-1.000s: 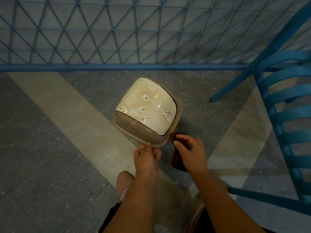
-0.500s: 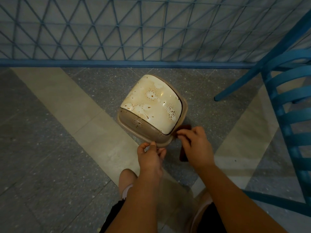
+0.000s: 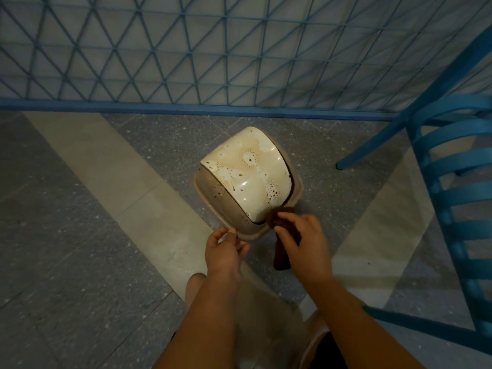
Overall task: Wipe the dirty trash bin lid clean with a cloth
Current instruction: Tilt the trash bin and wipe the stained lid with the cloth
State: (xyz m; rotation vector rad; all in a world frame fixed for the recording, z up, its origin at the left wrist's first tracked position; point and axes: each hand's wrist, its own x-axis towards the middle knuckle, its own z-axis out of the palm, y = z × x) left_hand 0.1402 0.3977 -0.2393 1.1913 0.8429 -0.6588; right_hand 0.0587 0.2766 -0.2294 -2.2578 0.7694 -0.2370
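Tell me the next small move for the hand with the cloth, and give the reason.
Probably sweep the brown cloth up across the cream lid. The right hand holds it against the lid's near corner, brown spots cover the surface above, and the left hand steadies the rim.

Cream trash bin lid [image 3: 247, 179], brown-spotted, sits on beige bin [image 3: 213, 193] on grey floor [image 3: 80, 235]. Left hand [image 3: 225, 251] pinches bin's near rim. Right hand [image 3: 306, 243] grips dark brown cloth [image 3: 282, 222] against lid's near right corner. Blue chair [image 3: 452, 182] at right; blue lattice fence [image 3: 186, 49] behind.
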